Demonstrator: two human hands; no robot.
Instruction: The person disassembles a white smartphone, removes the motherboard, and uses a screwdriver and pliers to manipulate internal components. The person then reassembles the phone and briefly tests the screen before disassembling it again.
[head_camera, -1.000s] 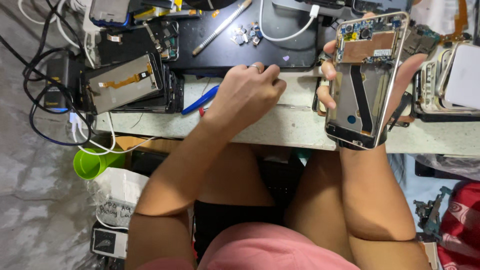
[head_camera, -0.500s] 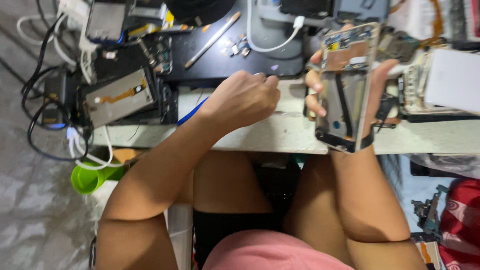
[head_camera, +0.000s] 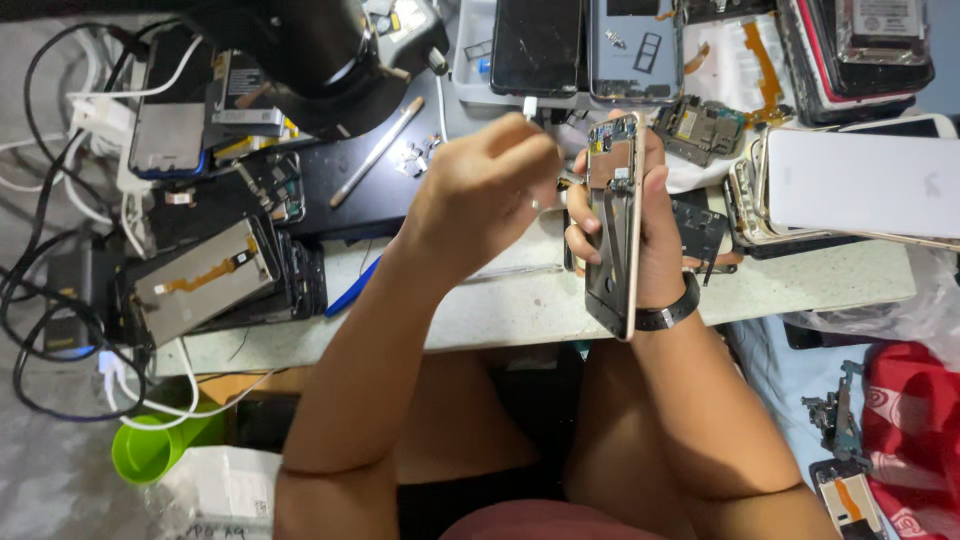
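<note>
Opened phone (head_camera: 612, 225) edge-on, gold frame, clasped in right hand (head_camera: 655, 235); left hand (head_camera: 485, 190) fisted beside

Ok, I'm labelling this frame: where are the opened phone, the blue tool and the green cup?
Opened phone (head_camera: 612, 225), head view, on its exposed inner frame.
Blue tool (head_camera: 352, 286), head view, mid-handle on the bench.
Green cup (head_camera: 150, 447), head view, on its rim.

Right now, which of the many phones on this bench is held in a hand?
The opened phone frame, gripped upright on its edge by the right hand; the other phones lie flat on the bench.
</note>
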